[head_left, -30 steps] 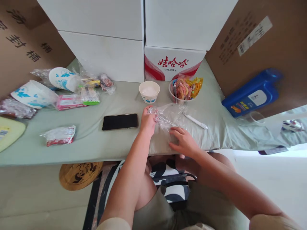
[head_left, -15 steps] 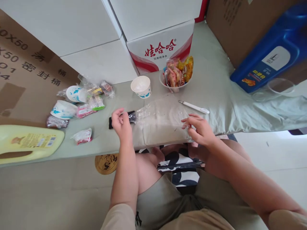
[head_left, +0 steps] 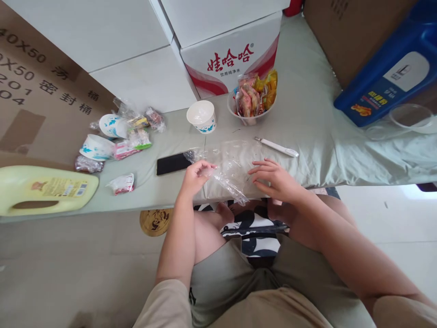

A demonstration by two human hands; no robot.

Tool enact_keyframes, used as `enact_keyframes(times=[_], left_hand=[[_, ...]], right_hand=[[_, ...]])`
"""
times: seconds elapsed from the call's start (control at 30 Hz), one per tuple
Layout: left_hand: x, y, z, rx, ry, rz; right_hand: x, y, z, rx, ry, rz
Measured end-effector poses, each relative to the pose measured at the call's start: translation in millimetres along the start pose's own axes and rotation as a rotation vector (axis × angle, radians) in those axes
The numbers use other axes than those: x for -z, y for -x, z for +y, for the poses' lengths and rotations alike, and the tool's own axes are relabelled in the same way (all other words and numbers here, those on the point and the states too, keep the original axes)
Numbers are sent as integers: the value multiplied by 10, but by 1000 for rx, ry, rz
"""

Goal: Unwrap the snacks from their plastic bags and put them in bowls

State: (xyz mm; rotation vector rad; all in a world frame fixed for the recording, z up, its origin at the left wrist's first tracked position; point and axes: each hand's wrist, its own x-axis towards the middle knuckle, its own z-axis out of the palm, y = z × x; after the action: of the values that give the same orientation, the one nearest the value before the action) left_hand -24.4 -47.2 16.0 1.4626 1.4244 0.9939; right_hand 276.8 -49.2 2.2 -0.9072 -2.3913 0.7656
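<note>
A clear plastic bag (head_left: 229, 166) lies crumpled on the pale green cloth-covered table (head_left: 307, 132), right at its near edge. My left hand (head_left: 196, 176) is closed on the bag's left part, fingers curled round the film. My right hand (head_left: 275, 179) rests on the bag's right side with its fingers stretched out flat. A black phone (head_left: 171, 163) lies just left of the bag. Behind it are a white pen-like stick (head_left: 277, 146), a small white paper cup (head_left: 201, 116) and a bowl of wrapped snacks (head_left: 252, 98).
Paper cups (head_left: 102, 136) and small snack packets (head_left: 122, 183) lie at the left. A yellow jug (head_left: 44, 193) lies on its side at far left, a blue jug (head_left: 389, 84) at far right. White and printed boxes (head_left: 225, 59) and brown cartons wall the back.
My left hand moved right from beside the phone and gathered the bag's left part; the flat bag is now crumpled. My right hand lowered onto the bag. The view shifted slightly.
</note>
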Motion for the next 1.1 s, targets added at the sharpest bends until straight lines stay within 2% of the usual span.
enact_keyframes(times=[0.1, 0.2, 0.27, 0.33, 0.43, 0.53, 0.57, 0.63, 0.7, 0.8, 0.87, 0.93, 1.1], left_hand=[[-65, 5, 0, 27, 45, 101], [-220, -10, 4, 43, 110, 192], [-353, -11, 32, 54, 148, 198], [-479, 6, 84, 42, 158, 132], [-575, 53, 168, -8, 86, 12], [-518, 67, 178, -8, 33, 72], [-477, 58, 159, 2, 43, 130], [-398, 23, 103, 22, 84, 266], [-357, -15, 46, 36, 116, 386], [-406, -37, 12, 36, 110, 459], [-473, -23, 32, 21, 81, 419], [-512, 3, 70, 0, 41, 337], [-382, 64, 143, -20, -124, 127]], right_hand=[[-56, 12, -48, 19, 7, 10], [-266, 1, -171, -8, 94, -28], [-425, -39, -252, -44, 140, 9], [-509, -95, -295, -104, 163, 129], [-419, -149, -264, -225, 156, 401], [-197, -113, -188, -278, 105, 602], [-147, -85, -175, -252, 77, 606], [-141, -28, -184, -147, 16, 501], [-268, 1, -241, -60, -27, 340], [-550, -42, -351, -93, -37, 218], [-643, -106, -387, -164, -48, 252], [-593, -160, -374, -223, -68, 368], [-123, -123, -216, -380, -160, 695]])
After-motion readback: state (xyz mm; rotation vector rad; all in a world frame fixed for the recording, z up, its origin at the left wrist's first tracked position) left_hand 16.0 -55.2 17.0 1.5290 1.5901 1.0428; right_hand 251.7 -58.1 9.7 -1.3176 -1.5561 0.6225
